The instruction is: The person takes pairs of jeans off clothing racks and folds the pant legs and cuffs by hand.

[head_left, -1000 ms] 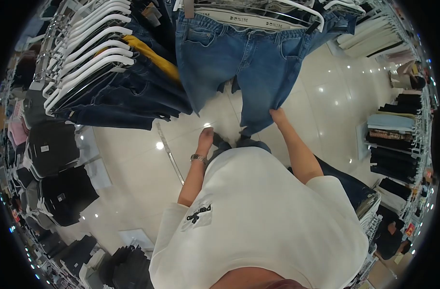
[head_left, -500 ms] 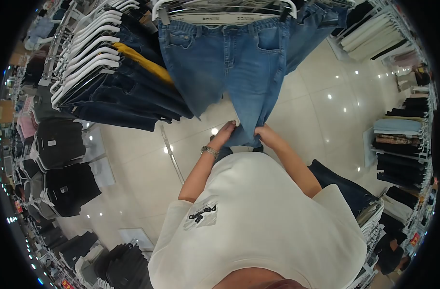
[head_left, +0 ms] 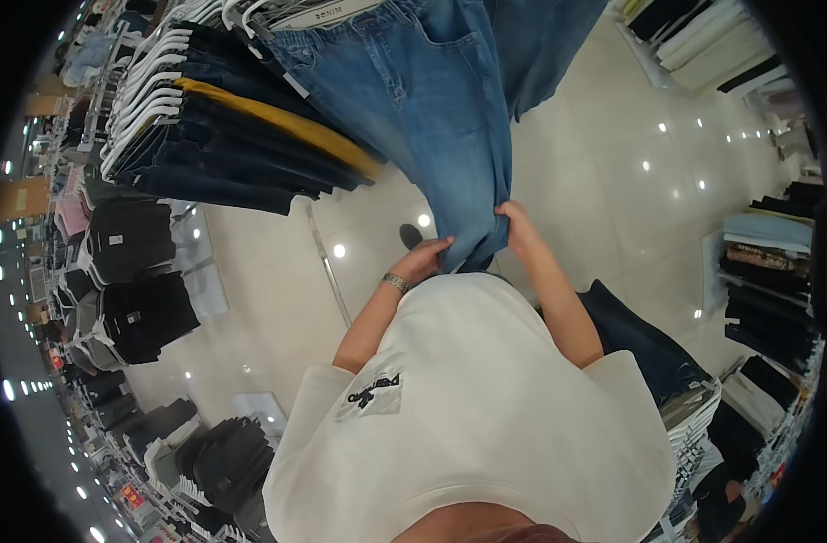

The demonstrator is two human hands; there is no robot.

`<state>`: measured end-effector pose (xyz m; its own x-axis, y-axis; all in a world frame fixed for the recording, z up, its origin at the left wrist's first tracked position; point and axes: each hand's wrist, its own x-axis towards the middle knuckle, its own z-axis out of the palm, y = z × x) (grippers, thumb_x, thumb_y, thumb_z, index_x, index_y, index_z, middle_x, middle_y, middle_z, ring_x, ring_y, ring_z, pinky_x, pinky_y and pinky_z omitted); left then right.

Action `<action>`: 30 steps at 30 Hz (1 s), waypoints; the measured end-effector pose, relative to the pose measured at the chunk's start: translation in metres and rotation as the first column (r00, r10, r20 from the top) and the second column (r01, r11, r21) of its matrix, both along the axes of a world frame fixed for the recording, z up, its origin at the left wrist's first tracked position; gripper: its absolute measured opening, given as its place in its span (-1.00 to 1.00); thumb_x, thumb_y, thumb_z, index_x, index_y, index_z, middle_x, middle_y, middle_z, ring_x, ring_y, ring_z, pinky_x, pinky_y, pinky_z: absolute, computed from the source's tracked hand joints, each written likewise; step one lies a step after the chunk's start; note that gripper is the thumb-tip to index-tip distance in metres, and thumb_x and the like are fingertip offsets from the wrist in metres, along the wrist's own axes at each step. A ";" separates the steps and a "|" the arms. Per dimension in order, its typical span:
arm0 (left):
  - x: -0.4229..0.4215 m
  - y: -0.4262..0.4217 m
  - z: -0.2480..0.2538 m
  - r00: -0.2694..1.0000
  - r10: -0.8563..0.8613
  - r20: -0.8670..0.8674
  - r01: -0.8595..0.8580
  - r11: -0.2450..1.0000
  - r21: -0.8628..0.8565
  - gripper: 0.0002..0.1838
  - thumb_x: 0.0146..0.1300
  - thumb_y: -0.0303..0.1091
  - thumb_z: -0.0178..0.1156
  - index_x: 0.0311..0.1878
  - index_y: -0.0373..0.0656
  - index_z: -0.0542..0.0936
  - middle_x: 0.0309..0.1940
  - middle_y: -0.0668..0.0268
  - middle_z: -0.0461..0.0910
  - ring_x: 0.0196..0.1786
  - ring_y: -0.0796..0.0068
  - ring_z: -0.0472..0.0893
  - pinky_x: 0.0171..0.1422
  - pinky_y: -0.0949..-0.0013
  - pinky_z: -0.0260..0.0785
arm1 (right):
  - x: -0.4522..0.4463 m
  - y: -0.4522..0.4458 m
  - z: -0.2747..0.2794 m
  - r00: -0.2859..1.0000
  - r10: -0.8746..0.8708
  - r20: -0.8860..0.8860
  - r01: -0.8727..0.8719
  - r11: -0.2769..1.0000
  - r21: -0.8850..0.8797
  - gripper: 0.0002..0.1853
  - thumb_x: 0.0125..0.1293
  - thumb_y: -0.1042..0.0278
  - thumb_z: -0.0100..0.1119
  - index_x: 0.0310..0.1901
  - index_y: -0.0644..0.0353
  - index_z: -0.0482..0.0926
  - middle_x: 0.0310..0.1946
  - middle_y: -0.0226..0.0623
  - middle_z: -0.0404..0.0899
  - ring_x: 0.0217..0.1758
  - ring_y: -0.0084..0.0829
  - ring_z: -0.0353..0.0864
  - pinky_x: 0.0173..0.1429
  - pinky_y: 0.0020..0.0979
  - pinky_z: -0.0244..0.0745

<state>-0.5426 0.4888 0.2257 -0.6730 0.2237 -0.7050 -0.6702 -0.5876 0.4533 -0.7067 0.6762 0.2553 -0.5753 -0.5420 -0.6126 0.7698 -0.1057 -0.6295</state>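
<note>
A pair of blue jeans (head_left: 432, 100) hangs from a hanger at the top of the view, one leg drawn down toward my body. My left hand (head_left: 420, 260), with a metal watch (head_left: 396, 282) at the wrist, grips the left edge of that leg near its lower end. Slightly higher, my right hand (head_left: 515, 226) pinches the right edge of the same leg, thumb toward the cloth. The lower end of the leg bunches in front of my white T-shirt (head_left: 486, 380). More blue jeans (head_left: 545, 54) hang behind on the right.
Dark jeans on white hangers (head_left: 156, 86) fill the rack at left, with a yellow garment (head_left: 269, 118) among them. Black clothes (head_left: 147, 312) hang farther left. Dark jeans (head_left: 640, 339) hang close by my right arm. Folded stacks (head_left: 766, 231) stand far right.
My right hand has moved up along the leg, while my left hand has shifted slightly down. The jeans now hang more slanted, and the view has turned a little.
</note>
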 end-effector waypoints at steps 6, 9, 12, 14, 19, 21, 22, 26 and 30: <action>0.000 -0.005 -0.013 0.999 -0.030 -0.012 0.024 0.935 -0.353 -0.52 0.42 0.00 0.21 0.10 -0.27 0.53 0.01 0.27 0.63 0.00 0.46 0.62 0.17 0.31 0.47 | -0.019 0.024 0.004 0.888 -0.036 -0.459 0.142 0.970 0.198 -0.67 0.26 0.33 0.11 -0.04 0.39 0.58 -0.33 -0.37 0.58 -0.27 -0.53 0.48 -0.10 -0.48 0.41; -0.010 0.011 0.030 0.992 0.025 -0.125 -0.059 0.960 -0.273 -0.51 0.43 -0.03 0.20 0.16 -0.27 0.51 0.02 0.28 0.63 0.00 0.47 0.62 0.14 0.32 0.48 | -0.023 0.029 -0.005 0.817 0.002 -0.577 0.182 0.948 0.262 -0.66 0.26 0.33 0.08 -0.02 0.39 0.57 -0.36 -0.35 0.57 -0.29 -0.52 0.48 -0.12 -0.46 0.41; -0.016 0.012 0.042 0.984 -0.001 -0.180 -0.042 0.971 -0.236 -0.53 0.44 -0.07 0.19 0.21 -0.25 0.50 0.03 0.28 0.64 0.01 0.47 0.62 0.13 0.32 0.49 | -0.020 0.031 -0.016 0.751 0.101 -0.652 0.187 0.915 0.357 -0.63 0.23 0.31 0.09 0.00 0.38 0.56 -0.34 -0.23 0.60 -0.26 -0.44 0.53 -0.09 -0.40 0.45; -0.019 0.006 0.052 0.979 -0.087 -0.184 0.032 0.959 -0.281 -0.54 0.44 -0.09 0.19 0.22 -0.23 0.50 0.04 0.27 0.63 0.02 0.47 0.62 0.13 0.32 0.49 | -0.017 0.030 -0.035 0.724 0.160 -0.671 0.157 0.909 0.386 -0.60 0.19 0.30 0.11 0.01 0.38 0.56 -0.31 -0.14 0.62 -0.22 -0.38 0.58 -0.05 -0.36 0.48; -0.021 -0.003 0.077 0.976 -0.034 -0.216 -0.025 0.963 -0.268 -0.65 0.46 -0.18 0.17 0.15 -0.21 0.55 -0.03 0.37 0.65 -0.03 0.58 0.61 0.12 0.39 0.46 | 0.004 0.025 -0.066 0.740 0.352 -0.573 0.064 0.811 0.581 -0.53 0.14 0.27 0.15 0.04 0.41 0.56 -0.23 -0.07 0.65 -0.16 -0.30 0.65 0.02 -0.30 0.52; -0.020 -0.004 0.092 0.969 0.073 -0.237 -0.135 0.956 -0.259 -0.67 0.46 -0.19 0.15 0.13 -0.22 0.55 -0.04 0.37 0.66 -0.05 0.60 0.60 0.09 0.43 0.45 | 0.006 0.026 -0.078 0.777 0.382 -0.501 0.016 0.783 0.622 -0.54 0.15 0.28 0.14 0.04 0.41 0.56 -0.22 -0.10 0.66 -0.18 -0.32 0.66 0.01 -0.29 0.54; -0.018 -0.008 0.086 0.961 0.103 -0.258 -0.174 0.947 -0.271 -0.63 0.47 -0.17 0.15 0.16 -0.23 0.53 0.00 0.34 0.64 0.00 0.56 0.60 0.12 0.38 0.46 | 0.007 0.026 -0.082 0.810 0.375 -0.451 -0.024 0.789 0.614 -0.56 0.17 0.29 0.13 0.04 0.41 0.56 -0.22 -0.13 0.66 -0.20 -0.34 0.66 0.00 -0.31 0.55; -0.011 -0.031 0.056 0.907 0.253 -0.336 -0.363 0.873 -0.325 -0.57 0.50 -0.16 0.12 0.22 -0.29 0.49 0.10 0.26 0.61 0.12 0.48 0.59 0.23 0.35 0.42 | 0.014 0.019 -0.061 0.918 0.215 -0.334 -0.060 0.906 0.419 -0.69 0.33 0.33 0.10 0.00 0.38 0.54 -0.19 -0.23 0.66 -0.18 -0.43 0.68 -0.03 -0.39 0.60; -0.008 -0.048 0.042 0.843 0.403 -0.357 -0.518 0.789 -0.331 -0.60 0.52 -0.19 0.08 0.21 -0.32 0.48 0.11 0.24 0.61 0.12 0.47 0.58 0.29 0.42 0.36 | 0.011 0.012 -0.043 0.970 0.022 -0.243 0.021 0.984 0.174 -0.63 0.47 0.22 0.11 0.08 0.39 0.51 -0.09 -0.20 0.66 -0.07 -0.40 0.69 0.09 -0.39 0.60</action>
<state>-0.5506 0.4410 0.2677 -0.7872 -0.4219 -0.4498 -0.1933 -0.5238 0.8296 -0.6957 0.6881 0.2120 -0.7181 -0.4396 -0.5395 0.5915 0.0228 -0.8060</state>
